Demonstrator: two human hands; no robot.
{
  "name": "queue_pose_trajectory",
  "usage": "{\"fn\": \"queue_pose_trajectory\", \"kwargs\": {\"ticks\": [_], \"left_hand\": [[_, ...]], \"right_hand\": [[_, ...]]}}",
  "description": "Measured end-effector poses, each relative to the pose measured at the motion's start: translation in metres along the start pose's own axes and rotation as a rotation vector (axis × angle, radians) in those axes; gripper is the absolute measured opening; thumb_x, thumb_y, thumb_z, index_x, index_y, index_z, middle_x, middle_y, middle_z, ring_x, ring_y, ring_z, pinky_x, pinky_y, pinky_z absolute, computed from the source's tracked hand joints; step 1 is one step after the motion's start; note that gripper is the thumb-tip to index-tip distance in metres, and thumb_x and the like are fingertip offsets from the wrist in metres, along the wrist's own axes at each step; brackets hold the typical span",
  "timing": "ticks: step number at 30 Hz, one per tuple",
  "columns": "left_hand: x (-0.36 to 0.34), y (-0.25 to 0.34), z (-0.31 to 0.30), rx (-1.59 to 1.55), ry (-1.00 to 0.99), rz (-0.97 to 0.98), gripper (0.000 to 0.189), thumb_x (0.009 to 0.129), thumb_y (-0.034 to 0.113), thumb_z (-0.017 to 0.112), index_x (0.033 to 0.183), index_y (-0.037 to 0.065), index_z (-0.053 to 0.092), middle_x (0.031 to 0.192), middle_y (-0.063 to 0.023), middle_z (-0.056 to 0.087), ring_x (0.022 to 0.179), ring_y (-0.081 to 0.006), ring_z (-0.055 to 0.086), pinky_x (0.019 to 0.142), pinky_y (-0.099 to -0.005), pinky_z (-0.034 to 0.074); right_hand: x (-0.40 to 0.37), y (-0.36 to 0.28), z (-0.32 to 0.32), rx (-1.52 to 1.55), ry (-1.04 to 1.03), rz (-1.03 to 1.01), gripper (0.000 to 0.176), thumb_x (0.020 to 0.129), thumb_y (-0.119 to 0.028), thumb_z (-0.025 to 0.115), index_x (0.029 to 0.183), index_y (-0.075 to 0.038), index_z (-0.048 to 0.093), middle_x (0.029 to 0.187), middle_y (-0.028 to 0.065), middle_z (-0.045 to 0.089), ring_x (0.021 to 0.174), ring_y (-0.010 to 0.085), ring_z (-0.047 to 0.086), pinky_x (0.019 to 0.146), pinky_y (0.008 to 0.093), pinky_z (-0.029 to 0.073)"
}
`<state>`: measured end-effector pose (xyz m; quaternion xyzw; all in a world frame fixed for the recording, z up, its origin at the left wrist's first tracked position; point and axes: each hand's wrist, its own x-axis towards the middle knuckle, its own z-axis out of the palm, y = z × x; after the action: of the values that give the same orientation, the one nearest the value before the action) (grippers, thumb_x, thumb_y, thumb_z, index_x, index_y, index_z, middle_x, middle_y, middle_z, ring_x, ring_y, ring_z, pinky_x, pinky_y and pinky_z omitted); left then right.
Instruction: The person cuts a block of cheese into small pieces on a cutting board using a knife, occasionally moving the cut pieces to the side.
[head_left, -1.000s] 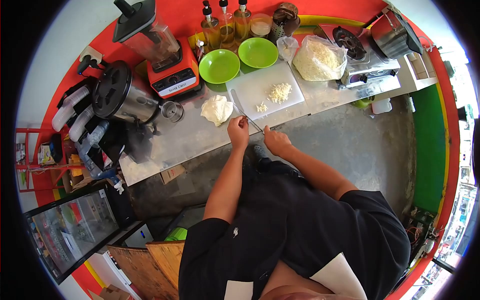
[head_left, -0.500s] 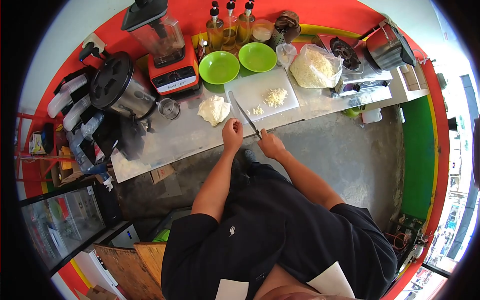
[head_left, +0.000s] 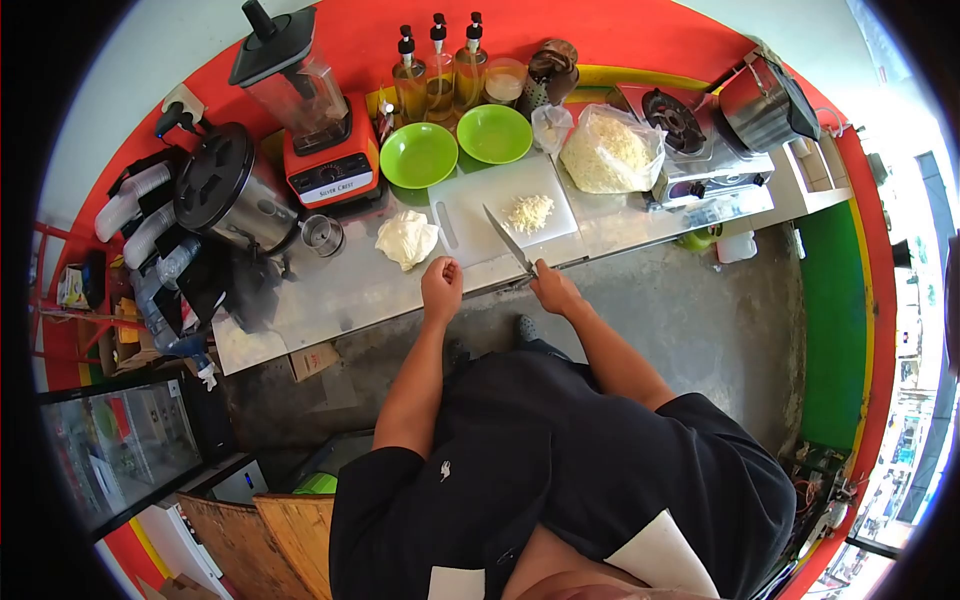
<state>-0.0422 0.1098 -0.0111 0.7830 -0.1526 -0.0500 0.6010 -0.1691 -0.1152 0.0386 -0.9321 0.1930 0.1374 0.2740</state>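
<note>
My right hand (head_left: 555, 289) grips a kitchen knife (head_left: 510, 238) by its handle at the counter's front edge. The blade slants up and left over a white cutting board (head_left: 475, 192), its tip close to the left side of a pile of chopped pale food (head_left: 530, 213). My left hand (head_left: 441, 290) is closed, fingers curled, near the board's lower left corner; whatever may be inside it is hidden. Just up and left of that hand lies a crumpled white plastic bag (head_left: 407, 240).
Two green bowls (head_left: 418, 156) (head_left: 495, 135) stand behind the board. A bag of shredded pale food (head_left: 612, 150) sits right, beside a gas stove (head_left: 710, 180). Leftward are a metal cup (head_left: 322, 236), a red blender (head_left: 333, 170) and a large steel pot (head_left: 240, 195). Pump bottles (head_left: 440, 75) line the wall.
The knife has shifted rightward from near the board's slot to beside the pile. Small bits that lay apart on the board now sit with the pile. The view has also shifted slightly.
</note>
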Motion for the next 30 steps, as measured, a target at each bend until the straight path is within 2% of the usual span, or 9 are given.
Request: {"fn": "queue_pose_trajectory", "kwargs": {"ticks": [3, 8, 19, 22, 24, 25, 27, 28, 30], "left_hand": [[0.000, 0.002, 0.004, 0.014, 0.044, -0.016, 0.003, 0.087, 0.001, 0.065, 0.089, 0.000, 0.063, 0.075, -0.0066, 0.061, 0.065, -0.0144, 0.058, 0.062, -0.0286, 0.049], [0.000, 0.009, 0.008, 0.044, 0.065, -0.064, 0.003, 0.088, 0.002, 0.066, 0.088, 0.000, 0.063, 0.071, -0.0034, 0.059, 0.064, -0.0114, 0.055, 0.061, -0.0268, 0.047], [0.001, 0.033, 0.011, 0.189, 0.172, 0.064, 0.007, 0.086, 0.006, 0.070, 0.087, 0.001, 0.065, 0.069, -0.0075, 0.060, 0.060, -0.0171, 0.057, 0.059, -0.0301, 0.047], [0.015, 0.053, 0.000, 0.392, 0.313, 0.169, 0.009, 0.083, 0.007, 0.071, 0.090, 0.004, 0.067, 0.074, -0.0080, 0.060, 0.067, -0.0240, 0.059, 0.065, -0.0354, 0.050], [0.028, 0.055, -0.013, 0.495, 0.469, 0.148, 0.019, 0.082, 0.010, 0.073, 0.100, 0.006, 0.067, 0.092, -0.0101, 0.063, 0.088, -0.0290, 0.059, 0.079, -0.0406, 0.050], [0.035, 0.048, -0.019, 0.496, 0.501, 0.145, 0.019, 0.082, 0.010, 0.073, 0.100, 0.006, 0.067, 0.092, -0.0101, 0.063, 0.088, -0.0290, 0.059, 0.079, -0.0406, 0.050], [0.044, 0.028, -0.026, 0.636, 0.668, -0.003, 0.036, 0.081, 0.016, 0.076, 0.115, 0.008, 0.065, 0.114, -0.0144, 0.060, 0.108, -0.0356, 0.053, 0.092, -0.0452, 0.046], [0.047, 0.024, -0.028, 0.647, 0.686, -0.141, 0.046, 0.080, 0.021, 0.078, 0.121, 0.009, 0.063, 0.118, -0.0149, 0.060, 0.113, -0.0358, 0.052, 0.093, -0.0476, 0.044], [0.050, 0.023, -0.033, 0.611, 0.670, -0.218, 0.046, 0.079, 0.022, 0.079, 0.121, 0.009, 0.064, 0.119, -0.0158, 0.059, 0.113, -0.0370, 0.053, 0.095, -0.0475, 0.045]], "right_hand": [[0.016, 0.015, -0.017, -0.034, 0.004, 0.065, 0.029, 0.096, -0.024, 0.055, 0.114, -0.003, 0.046, 0.106, 0.0306, 0.067, 0.102, 0.0497, 0.064, 0.087, 0.0583, 0.049], [0.027, 0.023, -0.033, -0.066, 0.023, 0.111, 0.029, 0.096, -0.022, 0.055, 0.115, -0.002, 0.047, 0.104, 0.0299, 0.068, 0.101, 0.0485, 0.065, 0.086, 0.0581, 0.050], [0.040, 0.013, -0.026, 0.086, 0.008, -0.262, 0.034, 0.096, -0.022, 0.055, 0.122, -0.002, 0.047, 0.088, 0.0318, 0.067, 0.086, 0.0515, 0.064, 0.077, 0.0606, 0.049], [0.049, 0.000, -0.033, 0.147, 0.017, -0.332, 0.030, 0.095, -0.020, 0.057, 0.119, -0.002, 0.049, 0.086, 0.0320, 0.067, 0.084, 0.0512, 0.064, 0.075, 0.0599, 0.049], [0.053, -0.012, -0.038, 0.167, -0.003, -0.392, 0.030, 0.094, -0.018, 0.057, 0.118, -0.002, 0.050, 0.086, 0.0321, 0.066, 0.084, 0.0511, 0.064, 0.075, 0.0595, 0.049], [0.055, -0.023, -0.040, 0.203, -0.014, -0.425, 0.029, 0.094, -0.017, 0.058, 0.117, -0.002, 0.050, 0.085, 0.0322, 0.066, 0.084, 0.0510, 0.064, 0.075, 0.0592, 0.049], [0.060, -0.045, -0.042, 0.166, -0.029, -0.473, 0.029, 0.093, -0.015, 0.059, 0.117, -0.001, 0.051, 0.086, 0.0314, 0.067, 0.084, 0.0505, 0.064, 0.075, 0.0582, 0.049], [0.064, -0.057, -0.042, 0.170, -0.034, -0.498, 0.028, 0.093, -0.015, 0.059, 0.116, -0.001, 0.052, 0.086, 0.0312, 0.067, 0.084, 0.0503, 0.064, 0.076, 0.0577, 0.049], [0.072, -0.084, -0.042, 0.179, -0.074, -0.517, 0.027, 0.093, -0.014, 0.059, 0.115, 0.000, 0.053, 0.089, 0.0308, 0.067, 0.087, 0.0494, 0.065, 0.078, 0.0559, 0.050]]}}
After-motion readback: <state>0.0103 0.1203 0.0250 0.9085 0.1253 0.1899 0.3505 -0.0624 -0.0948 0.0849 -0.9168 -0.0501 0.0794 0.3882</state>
